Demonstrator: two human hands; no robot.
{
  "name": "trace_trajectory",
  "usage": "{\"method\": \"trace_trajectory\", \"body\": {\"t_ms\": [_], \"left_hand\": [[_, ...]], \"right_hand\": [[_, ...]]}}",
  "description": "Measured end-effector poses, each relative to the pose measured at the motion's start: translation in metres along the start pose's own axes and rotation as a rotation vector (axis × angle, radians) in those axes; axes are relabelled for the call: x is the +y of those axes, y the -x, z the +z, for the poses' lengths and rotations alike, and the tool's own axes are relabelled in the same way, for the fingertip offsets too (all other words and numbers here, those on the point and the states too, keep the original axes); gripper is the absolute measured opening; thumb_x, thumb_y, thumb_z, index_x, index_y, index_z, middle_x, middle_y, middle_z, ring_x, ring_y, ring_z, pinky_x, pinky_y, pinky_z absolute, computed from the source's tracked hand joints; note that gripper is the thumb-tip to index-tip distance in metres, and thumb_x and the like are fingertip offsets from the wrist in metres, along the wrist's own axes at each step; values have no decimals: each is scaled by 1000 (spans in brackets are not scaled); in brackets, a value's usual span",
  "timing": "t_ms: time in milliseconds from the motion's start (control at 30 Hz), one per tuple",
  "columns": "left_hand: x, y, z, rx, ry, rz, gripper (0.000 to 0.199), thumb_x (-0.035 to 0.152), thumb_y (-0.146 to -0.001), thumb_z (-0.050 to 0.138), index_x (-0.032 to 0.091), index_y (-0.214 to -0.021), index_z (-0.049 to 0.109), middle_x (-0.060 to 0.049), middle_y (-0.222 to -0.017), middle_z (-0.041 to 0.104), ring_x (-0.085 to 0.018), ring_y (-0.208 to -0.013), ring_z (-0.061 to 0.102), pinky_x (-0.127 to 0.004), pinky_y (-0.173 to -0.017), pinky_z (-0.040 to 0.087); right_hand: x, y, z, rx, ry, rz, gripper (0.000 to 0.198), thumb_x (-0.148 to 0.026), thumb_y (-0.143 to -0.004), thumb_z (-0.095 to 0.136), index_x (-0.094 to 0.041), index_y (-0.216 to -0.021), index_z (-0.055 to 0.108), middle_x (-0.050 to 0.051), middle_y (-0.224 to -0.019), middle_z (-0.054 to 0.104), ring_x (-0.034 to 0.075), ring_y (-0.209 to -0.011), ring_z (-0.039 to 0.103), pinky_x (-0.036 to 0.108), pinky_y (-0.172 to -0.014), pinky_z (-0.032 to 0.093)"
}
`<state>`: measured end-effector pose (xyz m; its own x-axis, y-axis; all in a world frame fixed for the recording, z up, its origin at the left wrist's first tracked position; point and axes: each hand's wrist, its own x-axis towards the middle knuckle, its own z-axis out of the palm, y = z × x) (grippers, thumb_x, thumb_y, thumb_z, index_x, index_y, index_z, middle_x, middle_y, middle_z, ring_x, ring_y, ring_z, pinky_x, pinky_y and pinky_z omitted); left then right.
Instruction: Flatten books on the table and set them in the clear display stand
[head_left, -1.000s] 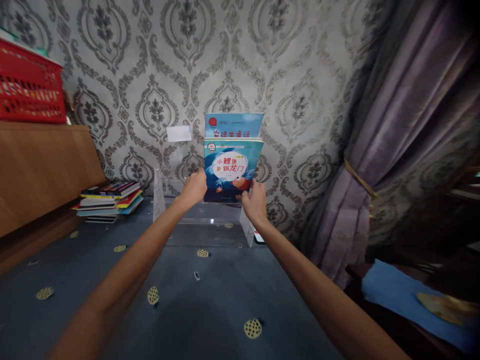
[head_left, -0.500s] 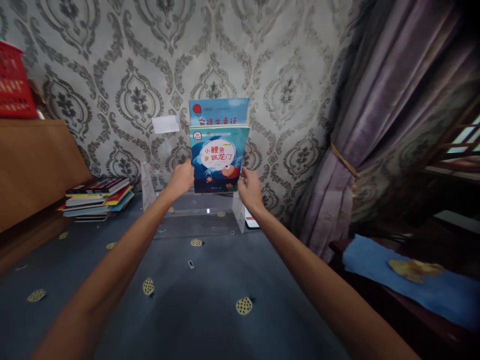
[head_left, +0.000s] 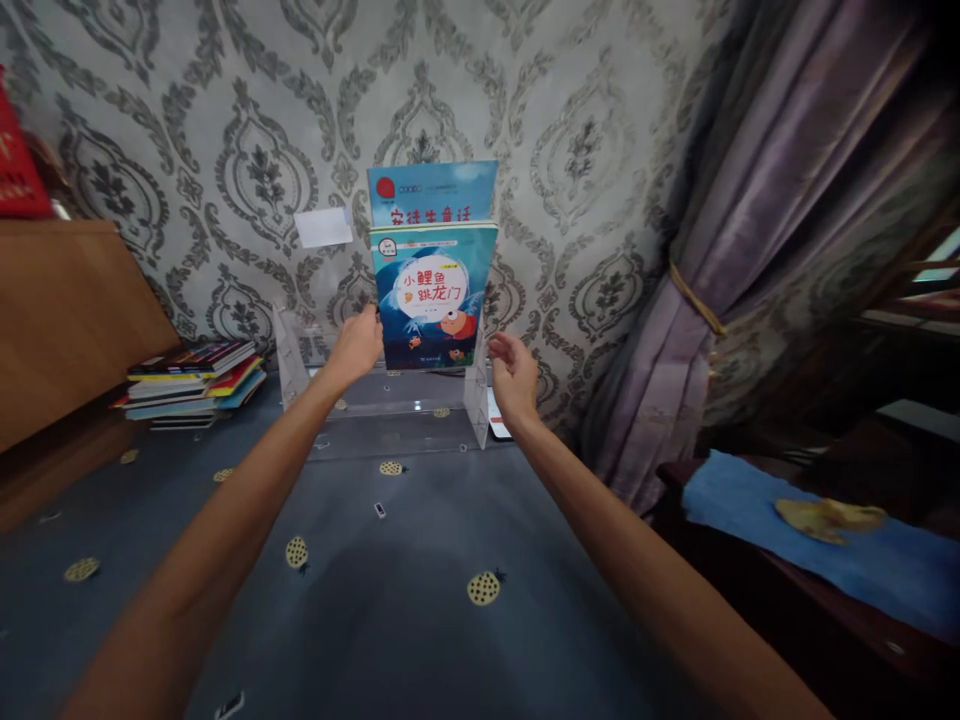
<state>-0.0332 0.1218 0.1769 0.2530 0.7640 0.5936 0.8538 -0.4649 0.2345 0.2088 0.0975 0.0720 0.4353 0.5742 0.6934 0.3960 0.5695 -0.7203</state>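
One worktop (head_left: pixel 405 640), covered in dark blue cloth with a yellow pineapple print; its far edge ran along a patterned wall. Clear stand (head_left: pixel 360 408), a transparent holder with an upright panel at each end, placed near the middle of the far edge. Contents: two blue books, upright toward its right end; whether their lower edges touched its base could not be told.

Front book (head_left: pixel 431 300): deep blue cover with pale waves, red and black Chinese characters in a white oval, a red fish at lower right and a pale top edge. Rear book (head_left: pixel 431 190): lighter blue, rising above the first, with a red mark at its upper left corner and a line of red characters partly covered.

Book stack (head_left: pixel 191 385): mixed spines, black, white, yellow and red, lying flat at the far left corner of the worktop. Red basket (head_left: pixel 19 160): cropped, only one end in view, set on a wooden unit; contents not discernible.

Left hand (head_left: pixel 358 342): fingers closed on the front book's left edge. Right hand (head_left: pixel 515 378): released, fingers loosely curled, just beside the right edge. White card (head_left: pixel 324 227): blank, above the stand's left part.
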Motion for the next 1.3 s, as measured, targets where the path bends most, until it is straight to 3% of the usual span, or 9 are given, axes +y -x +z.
{"method": "trace_trajectory", "body": {"t_ms": [100,200,400,533,700,867,1033,1133,1300], "left_hand": [[-5,19,1,142,98,51,30,10,-96,37,13,-122,53,-14,-111,69,-25,-106,65,-37,-95,48],[-15,52,8,247,216,156,30,8,-95,36,16,-118,54,-9,-104,70,-21,-98,66,-35,-91,50],[-40,123,38,11,156,301,28,9,-96,36,17,-110,60,-9,-103,68,-22,-100,64,-38,-91,52],[-53,153,57,-31,147,332,31,2,-90,39,17,-105,62,-8,-101,68,-22,-96,65,-37,-86,55],[-57,179,70,63,31,449,36,-2,-85,40,13,-111,61,-17,-135,58,-29,-133,50,-53,-111,41],[-41,201,75,-86,90,612,29,4,-87,49,14,-112,59,-15,-135,60,-27,-135,48,-49,-115,38],[-25,209,75,-206,130,631,14,9,-88,54,14,-99,61,-9,-110,66,-23,-111,60,-39,-107,45],[-19,210,75,-238,144,606,13,10,-90,53,15,-99,60,-9,-110,65,-22,-108,59,-39,-104,47],[-10,210,74,-284,128,608,11,11,-92,53,13,-101,60,-10,-110,64,-23,-109,57,-38,-103,45]], "right_hand": [[-2,25,-6,-31,56,-27,46,-14,-78,45,-19,-122,59,14,-115,68,27,-107,66,50,-97,53],[-4,52,-18,-113,180,-111,47,-16,-81,47,-20,-127,57,14,-123,64,28,-112,63,50,-94,54],[1,106,-33,-267,335,-260,38,-18,-92,44,-22,-127,58,13,-128,60,28,-124,56,53,-105,47],[3,129,-27,-404,373,-275,33,-17,-94,44,-23,-120,63,12,-133,57,27,-126,57,50,-105,48],[-22,156,-7,-506,363,-236,31,-18,-97,43,-23,-119,64,13,-135,57,26,-128,57,49,-105,51],[-53,193,4,-716,333,-244,34,-19,-98,45,-26,-128,60,11,-135,60,24,-124,62,42,-100,57],[-64,190,-9,-893,323,-363,44,-13,-96,42,-28,-135,57,11,-124,67,22,-109,69,32,-89,61],[-62,182,-19,-966,397,-436,45,-11,-94,41,-27,-132,59,12,-121,68,22,-107,69,33,-90,60],[-50,180,-29,-965,439,-525,46,-9,-91,44,-26,-131,60,13,-120,69,23,-102,70,34,-86,61]]}}
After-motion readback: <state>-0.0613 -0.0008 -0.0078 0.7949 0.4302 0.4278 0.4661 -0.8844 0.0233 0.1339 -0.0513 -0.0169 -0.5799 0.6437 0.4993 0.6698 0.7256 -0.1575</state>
